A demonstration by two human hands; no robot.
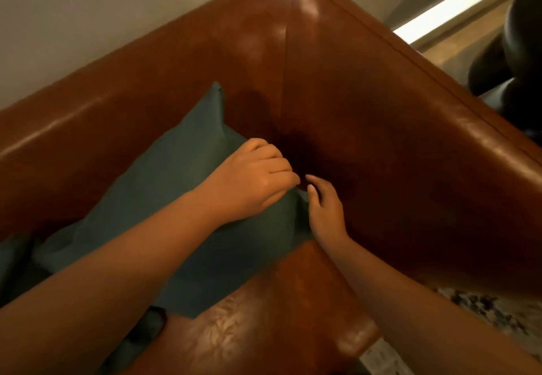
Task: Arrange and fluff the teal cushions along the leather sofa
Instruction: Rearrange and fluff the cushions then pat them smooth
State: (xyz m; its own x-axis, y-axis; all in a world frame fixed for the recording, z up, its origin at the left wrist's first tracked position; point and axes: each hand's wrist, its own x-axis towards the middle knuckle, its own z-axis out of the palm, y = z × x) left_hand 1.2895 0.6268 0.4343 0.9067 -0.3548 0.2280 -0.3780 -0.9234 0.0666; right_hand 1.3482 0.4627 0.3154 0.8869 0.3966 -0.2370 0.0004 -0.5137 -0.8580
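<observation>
**Both hands on the corner cushion**

So the teal cushion [181,187] is propped up in the far corner of the brown leather sofa [366,116], leaning against the left backrest, one pointed corner sticking up. Its right edge sits right where the two backrests meet.

The left hand [252,181] is on top of the cushion's right side, fingers curled in together like it's bunching the fabric near that edge, though I can't actually see the fingertips, so whether it's really gripping is hard to call. The right hand [324,210] is just beside it, at the cushion's right edge, fingers fairly straight and close together, pointing into the corner and touching or nearly touching the fabric there.

There's more teal stuff at the near left: another cushion [13,260] poking in behind the left forearm. Patterned rug [484,313] shows at the near right, past the sofa arm.
</observation>
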